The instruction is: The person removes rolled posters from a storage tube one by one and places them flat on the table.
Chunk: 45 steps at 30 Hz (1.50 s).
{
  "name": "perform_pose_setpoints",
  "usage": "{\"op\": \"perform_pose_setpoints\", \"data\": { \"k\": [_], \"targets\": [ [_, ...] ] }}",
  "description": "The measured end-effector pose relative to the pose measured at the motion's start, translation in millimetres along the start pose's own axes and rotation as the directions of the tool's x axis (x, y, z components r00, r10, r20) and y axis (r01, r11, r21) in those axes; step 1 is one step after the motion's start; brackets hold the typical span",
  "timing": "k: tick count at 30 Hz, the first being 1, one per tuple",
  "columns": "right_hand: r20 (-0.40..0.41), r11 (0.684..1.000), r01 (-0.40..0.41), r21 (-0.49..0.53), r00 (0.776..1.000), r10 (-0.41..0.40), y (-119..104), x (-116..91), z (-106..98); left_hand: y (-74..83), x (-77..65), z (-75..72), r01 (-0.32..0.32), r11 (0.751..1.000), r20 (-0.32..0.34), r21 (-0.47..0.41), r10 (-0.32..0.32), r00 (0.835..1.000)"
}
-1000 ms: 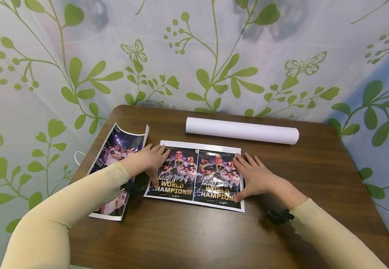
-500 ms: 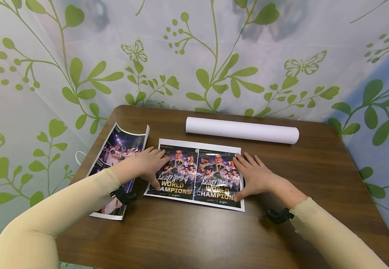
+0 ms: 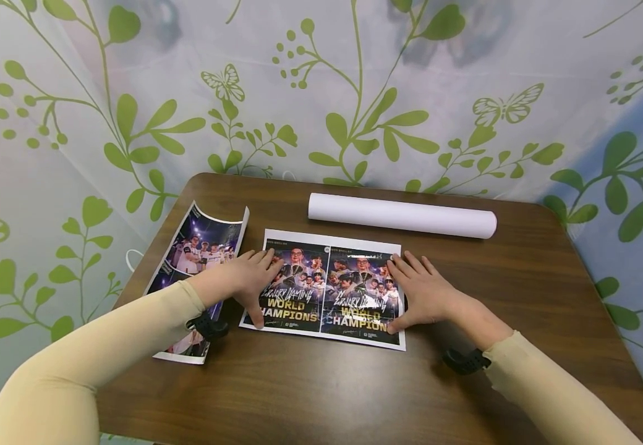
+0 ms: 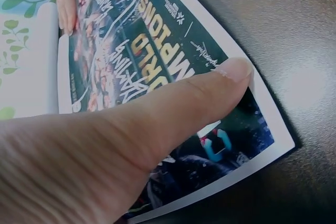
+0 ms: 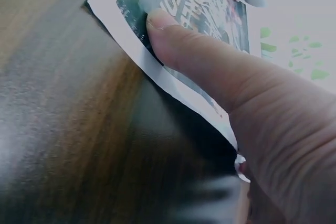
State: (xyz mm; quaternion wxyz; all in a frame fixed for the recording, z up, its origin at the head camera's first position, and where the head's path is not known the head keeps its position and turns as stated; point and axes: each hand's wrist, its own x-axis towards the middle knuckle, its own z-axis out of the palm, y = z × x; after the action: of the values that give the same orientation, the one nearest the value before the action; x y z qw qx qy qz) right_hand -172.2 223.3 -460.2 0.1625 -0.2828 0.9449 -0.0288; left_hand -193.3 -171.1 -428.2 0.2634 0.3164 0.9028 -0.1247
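Note:
A glossy printed poster (image 3: 321, 290) with two matching "World Champions" panels and a white border lies in the middle of the table. My left hand (image 3: 243, 281) rests on its left end, fingers spread. In the left wrist view the left thumb (image 4: 210, 90) presses close to the lower border, near a corner. At the opposite end my right hand (image 3: 424, 293) lies with spread fingers over the right edge. The right wrist view has the right thumb (image 5: 178, 45) on the print just inside the border, and that edge bows up slightly beside the hand.
Left of the poster, partly behind my left forearm, lies a second printed sheet (image 3: 204, 244) with curling edges. A white paper roll (image 3: 402, 215) lies along the back of the brown wooden table (image 3: 321, 395). A leaf-patterned curtain (image 3: 321, 93) hangs behind.
My left forearm has shifted a little to the left, and the left thumb has slid down to the poster's lower border. The right hand stays in place.

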Motion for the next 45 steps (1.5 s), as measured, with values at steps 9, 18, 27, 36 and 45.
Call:
{"op": "perform_pose_setpoints", "data": {
  "k": [9,18,27,36,45],
  "targets": [
    [-0.095,0.998,0.057,-0.028,0.994,-0.059,0.2,-8.7,3.0,2.0,1.2,1.8,0.008,1.000,-0.008,0.014,-0.008,1.000],
    [-0.019,0.997,0.068,0.031,0.998,-0.068,-4.9,-19.3,5.8,2.6,-0.9,-1.1,0.013,1.000,0.007,0.013,-0.013,1.000],
    [-0.006,0.998,0.053,0.045,0.999,-0.053,-9.2,-19.9,9.7,0.4,2.4,0.7,0.013,1.000,0.016,-0.006,-0.013,1.000],
    [-0.001,0.999,0.033,0.036,0.999,-0.033,-9.4,-19.5,10.0,1.1,2.5,0.7,0.016,1.000,0.027,0.015,-0.016,0.999],
    [-0.006,0.999,0.036,0.041,0.999,-0.036,-9.6,-19.6,7.9,2.6,0.3,-2.8,0.009,1.000,0.039,-0.003,-0.008,0.999]
  ]
}}
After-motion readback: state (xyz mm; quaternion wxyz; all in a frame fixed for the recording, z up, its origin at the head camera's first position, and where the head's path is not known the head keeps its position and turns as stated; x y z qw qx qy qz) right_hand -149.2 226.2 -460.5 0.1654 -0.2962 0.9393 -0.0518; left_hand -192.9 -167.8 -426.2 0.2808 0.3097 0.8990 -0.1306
